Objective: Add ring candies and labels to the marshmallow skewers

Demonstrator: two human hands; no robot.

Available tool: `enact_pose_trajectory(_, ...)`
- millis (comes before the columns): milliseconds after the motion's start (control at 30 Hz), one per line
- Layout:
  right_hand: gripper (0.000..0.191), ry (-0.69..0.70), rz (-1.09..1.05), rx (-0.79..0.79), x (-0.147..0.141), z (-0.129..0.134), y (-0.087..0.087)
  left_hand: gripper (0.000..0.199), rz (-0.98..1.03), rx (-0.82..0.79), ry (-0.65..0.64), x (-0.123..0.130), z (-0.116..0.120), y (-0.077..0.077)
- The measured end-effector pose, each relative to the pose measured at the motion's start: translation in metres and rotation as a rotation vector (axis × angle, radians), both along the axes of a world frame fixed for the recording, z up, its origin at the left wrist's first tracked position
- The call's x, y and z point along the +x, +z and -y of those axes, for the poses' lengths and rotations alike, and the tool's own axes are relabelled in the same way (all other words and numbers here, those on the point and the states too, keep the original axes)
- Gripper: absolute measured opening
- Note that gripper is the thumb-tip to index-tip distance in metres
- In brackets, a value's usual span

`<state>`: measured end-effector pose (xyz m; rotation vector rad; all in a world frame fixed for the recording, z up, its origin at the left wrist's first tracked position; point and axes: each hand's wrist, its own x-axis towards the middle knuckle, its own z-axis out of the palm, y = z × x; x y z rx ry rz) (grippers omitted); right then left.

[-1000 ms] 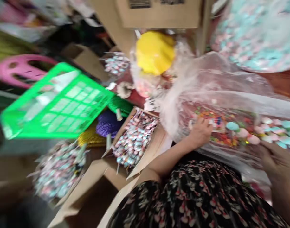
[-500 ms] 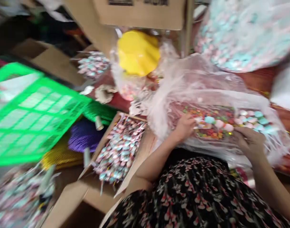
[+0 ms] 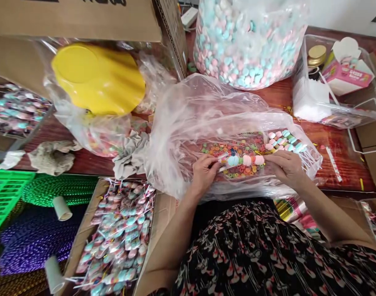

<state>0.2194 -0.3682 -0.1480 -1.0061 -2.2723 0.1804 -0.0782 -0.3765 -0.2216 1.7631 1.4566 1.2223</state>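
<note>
The glossy red-brown worktop (image 3: 277, 92) stretched under everything, its surface streaked like wood. Across it lay my crumpled plastic sheeting (image 3: 175, 119), milky and filmy, bunched into soft folds. Behind that bulged a clear bag (image 3: 246, 49) packed with rounded pink, white and aqua pieces. To the left sat a smooth yellow tub (image 3: 95, 78) with fluted sides, and below it, an open cardboard carton (image 3: 84, 222) full of wrapped, pastel-beaded sticks (image 3: 123, 238). Both my hands were over the sheeting, closed in pinches: my left hand (image 3: 203, 172) gripped the candy stick (image 3: 245, 160) near its white shaft, and my right hand (image 3: 288, 166) held its other end between fingertips, by a thin gold strip. The candy stick lay nearly level between them, its puffy aqua and pink lumps separated by small orange and red rings. Around it were scattered loose, holed rings (image 3: 221, 146), red, orange and green, the smallest things there.
</note>
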Motion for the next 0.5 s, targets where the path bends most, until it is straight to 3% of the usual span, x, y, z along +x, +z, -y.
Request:
enact_pose_trajectory(233,0.021,-0.015,0.252,0.056,0.001,-0.006,-0.001,0.009,-0.076,0.066,-0.032,-0.002,0.000,-0.004)
enact_pose_trajectory(500,0.021,0.107,0.461,0.351,-0.035,-0.013,0.019,0.017,-0.212,0.159,-0.119,-0.002,-0.001,-0.013)
